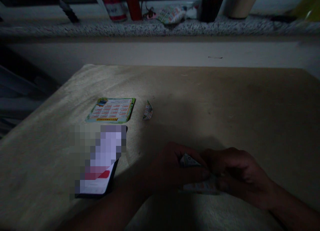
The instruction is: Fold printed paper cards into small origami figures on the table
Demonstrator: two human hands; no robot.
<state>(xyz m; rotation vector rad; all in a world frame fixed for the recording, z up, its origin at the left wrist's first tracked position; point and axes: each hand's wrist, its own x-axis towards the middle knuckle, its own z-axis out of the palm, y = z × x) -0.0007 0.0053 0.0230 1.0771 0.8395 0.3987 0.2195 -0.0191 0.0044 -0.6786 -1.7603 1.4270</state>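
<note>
Between my two hands is a piece of printed paper (200, 187), partly folded, with a pale corner poking up behind my left thumb. My left hand (172, 171) is closed on its left side, thumb laid across the front. Opposite it, my right hand (240, 174) pinches the right side with thumb and fingers. The fingers hide much of the paper, and the light is dim. Farther off lies a small folded paper piece (148, 111), printed in similar colours. To its left is a flat stack of printed calendar sheets (112, 110) with green edges.
A phone (97, 186) with a lit, partly blurred-out screen lies left of my forearm on the pale table (225, 100). Behind, a speckled sill (140, 29) holds a red can (115, 7), a red bottle (134, 7), crumpled packaging (172, 15), a dark bottle (211, 5) and a beige container (241, 4).
</note>
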